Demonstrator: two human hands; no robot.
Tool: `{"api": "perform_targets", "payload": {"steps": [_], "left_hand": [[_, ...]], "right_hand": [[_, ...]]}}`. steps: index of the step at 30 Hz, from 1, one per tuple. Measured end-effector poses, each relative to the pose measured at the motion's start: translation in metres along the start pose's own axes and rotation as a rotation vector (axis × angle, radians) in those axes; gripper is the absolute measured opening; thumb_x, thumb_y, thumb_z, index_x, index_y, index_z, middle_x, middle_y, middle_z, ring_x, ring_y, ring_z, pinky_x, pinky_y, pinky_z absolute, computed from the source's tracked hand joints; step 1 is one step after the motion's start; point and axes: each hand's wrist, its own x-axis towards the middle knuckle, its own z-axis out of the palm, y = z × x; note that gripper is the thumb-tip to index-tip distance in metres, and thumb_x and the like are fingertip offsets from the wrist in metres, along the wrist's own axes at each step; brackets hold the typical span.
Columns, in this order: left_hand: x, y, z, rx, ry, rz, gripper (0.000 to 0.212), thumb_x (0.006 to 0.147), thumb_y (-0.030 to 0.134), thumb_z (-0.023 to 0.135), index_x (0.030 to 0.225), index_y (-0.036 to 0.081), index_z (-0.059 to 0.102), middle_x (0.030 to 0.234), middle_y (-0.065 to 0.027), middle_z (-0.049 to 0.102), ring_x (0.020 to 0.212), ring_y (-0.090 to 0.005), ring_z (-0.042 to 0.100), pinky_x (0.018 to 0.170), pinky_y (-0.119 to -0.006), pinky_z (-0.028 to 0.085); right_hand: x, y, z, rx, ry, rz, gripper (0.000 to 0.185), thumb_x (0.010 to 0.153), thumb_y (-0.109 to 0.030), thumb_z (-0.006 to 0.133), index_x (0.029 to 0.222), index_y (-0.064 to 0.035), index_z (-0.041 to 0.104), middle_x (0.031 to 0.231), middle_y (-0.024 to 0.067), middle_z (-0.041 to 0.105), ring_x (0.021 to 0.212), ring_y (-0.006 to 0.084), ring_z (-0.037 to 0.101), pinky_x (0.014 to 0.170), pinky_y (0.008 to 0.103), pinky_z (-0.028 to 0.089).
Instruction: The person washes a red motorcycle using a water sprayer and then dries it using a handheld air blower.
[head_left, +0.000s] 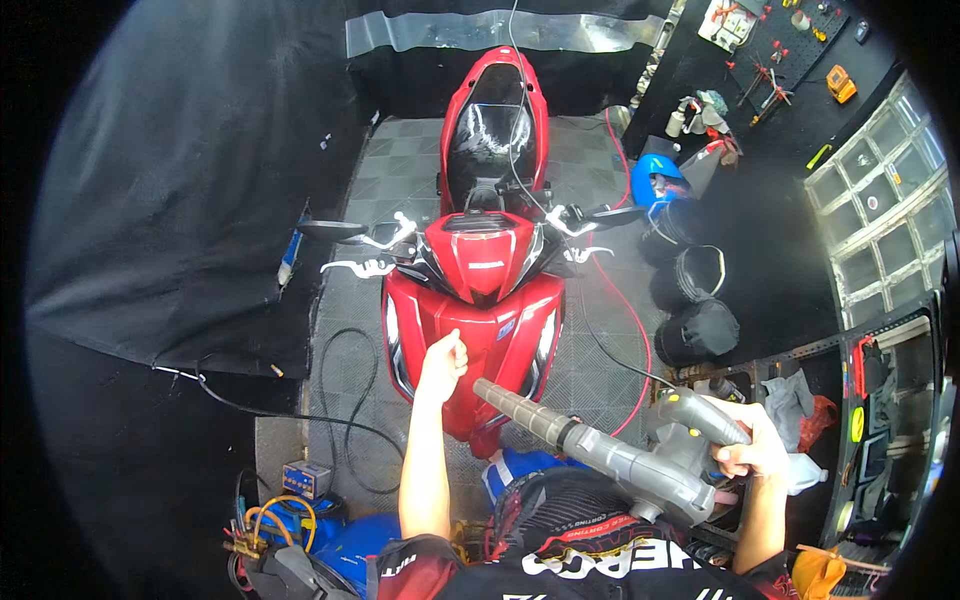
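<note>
A red Honda scooter (484, 315) stands facing me on the tiled floor, its long black seat (495, 112) farther back. Gripped by its handle in my right hand (754, 442) is a grey electric blower (622, 457). The blower's ribbed nozzle (517, 405) points left and forward at the lower front panel of the scooter. My left hand (446, 364) is raised in front of that panel with its fingers curled; nothing shows in it, and I cannot tell whether it touches the panel. White brake levers (360, 267) stick out at both handlebar ends.
A black cable runs from the blower up over the seat. A red hose (637, 315) and a black hose (352, 424) lie on the floor. Black buckets (696, 334) line the right wall beside a metal shelf (832, 349). A blue compressor tank (360, 547) with brass fittings is at lower left.
</note>
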Motion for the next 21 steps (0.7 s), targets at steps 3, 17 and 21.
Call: {"api": "perform_targets", "payload": {"steps": [3,17,21], "left_hand": [[0.001,-0.013,0.011,0.153,-0.161,-0.11,0.041,0.103,0.033,0.061,0.068,0.02,0.045,0.059,0.0081,0.035,0.048,-0.0064,0.031,0.045,-0.025,0.024],[-0.104,-0.175,0.058,0.223,0.319,-0.067,0.047,0.103,0.055,0.053,0.074,0.019,0.043,0.065,0.0047,0.04,0.055,-0.0121,0.037,0.051,-0.029,0.03],[-0.17,-0.256,0.031,0.119,0.552,-0.147,0.038,0.101,0.05,0.058,0.081,0.019,0.051,0.07,0.0024,0.049,0.059,-0.0121,0.043,0.054,-0.03,0.034]], "right_hand": [[0.008,0.016,-0.034,-0.071,-0.069,-0.035,0.088,0.066,-0.018,0.087,0.145,0.0027,0.055,0.098,0.0053,0.071,0.055,0.0039,0.051,0.047,0.0225,0.04],[0.085,0.061,-0.178,-0.501,-0.371,-0.271,0.08,0.073,-0.017,0.074,0.147,-0.0004,0.051,0.129,0.0118,0.069,0.116,0.0154,0.061,0.102,0.032,0.047],[0.105,0.092,-0.207,-0.283,-0.442,-0.175,0.081,0.071,-0.014,0.074,0.148,-0.0027,0.052,0.127,0.0099,0.069,0.11,0.013,0.059,0.101,0.0317,0.048]]}}
